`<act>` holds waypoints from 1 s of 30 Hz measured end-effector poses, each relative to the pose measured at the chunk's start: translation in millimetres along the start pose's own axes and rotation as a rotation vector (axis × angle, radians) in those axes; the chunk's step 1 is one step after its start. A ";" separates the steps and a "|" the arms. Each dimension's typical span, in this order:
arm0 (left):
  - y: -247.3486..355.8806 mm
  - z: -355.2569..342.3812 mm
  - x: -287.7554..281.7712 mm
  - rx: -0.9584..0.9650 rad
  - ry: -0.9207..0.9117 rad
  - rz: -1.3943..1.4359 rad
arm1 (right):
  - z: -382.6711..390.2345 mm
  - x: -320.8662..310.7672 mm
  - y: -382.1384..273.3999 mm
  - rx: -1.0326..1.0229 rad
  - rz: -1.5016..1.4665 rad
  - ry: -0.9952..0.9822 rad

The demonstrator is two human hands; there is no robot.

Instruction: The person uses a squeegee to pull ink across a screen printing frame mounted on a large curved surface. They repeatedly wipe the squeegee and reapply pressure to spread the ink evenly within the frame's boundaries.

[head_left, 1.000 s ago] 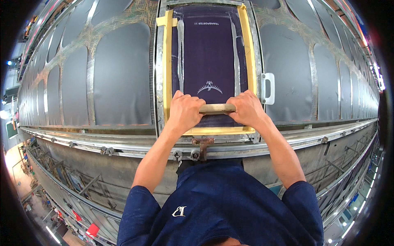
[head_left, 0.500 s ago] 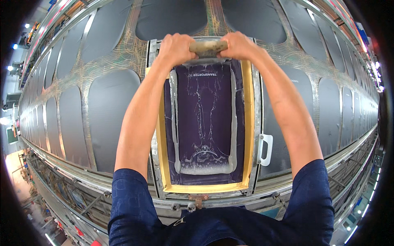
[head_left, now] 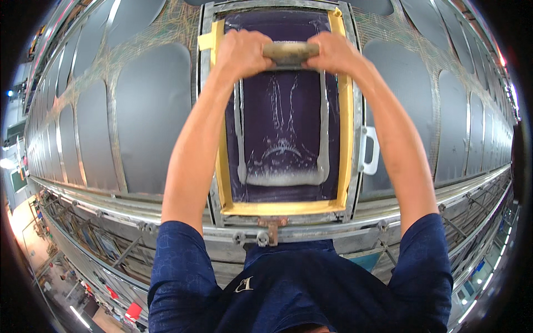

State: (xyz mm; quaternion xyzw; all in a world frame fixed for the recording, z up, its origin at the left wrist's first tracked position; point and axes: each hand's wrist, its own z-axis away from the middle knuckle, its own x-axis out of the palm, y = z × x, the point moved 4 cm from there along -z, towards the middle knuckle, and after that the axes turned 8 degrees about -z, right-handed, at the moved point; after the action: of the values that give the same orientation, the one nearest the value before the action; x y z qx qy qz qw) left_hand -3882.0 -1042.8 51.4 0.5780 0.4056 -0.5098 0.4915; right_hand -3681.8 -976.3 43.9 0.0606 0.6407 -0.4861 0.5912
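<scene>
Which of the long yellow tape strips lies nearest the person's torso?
The bottom yellow tape strip: it runs crosswise, unlike the left strip and right strip.

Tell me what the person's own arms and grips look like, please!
Both arms wear short navy-blue sleeves: the left sleeve has a faint line pattern, and the right sleeve is dark blue too. Below them, the forearms are bare. The left grip and right grip are hands without gloves. I see no watch or bracelet.
</scene>
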 end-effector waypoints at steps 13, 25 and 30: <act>118.2 266.2 12.7 -0.006 0.182 0.045 | 225.5 61.2 -80.3 0.211 -0.591 0.149; 119.9 288.3 5.8 -0.019 0.120 0.072 | 241.4 40.5 58.7 0.651 -0.192 0.723; 80.0 315.3 -19.3 -0.107 0.182 0.133 | 224.2 17.0 -23.6 0.531 -0.324 0.771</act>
State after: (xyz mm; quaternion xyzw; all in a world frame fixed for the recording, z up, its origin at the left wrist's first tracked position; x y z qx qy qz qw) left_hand -3867.4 -1366.7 83.7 0.6206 0.4359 -0.3989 0.5155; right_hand -3545.5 -1152.7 81.5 0.2840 0.6679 -0.6606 0.1920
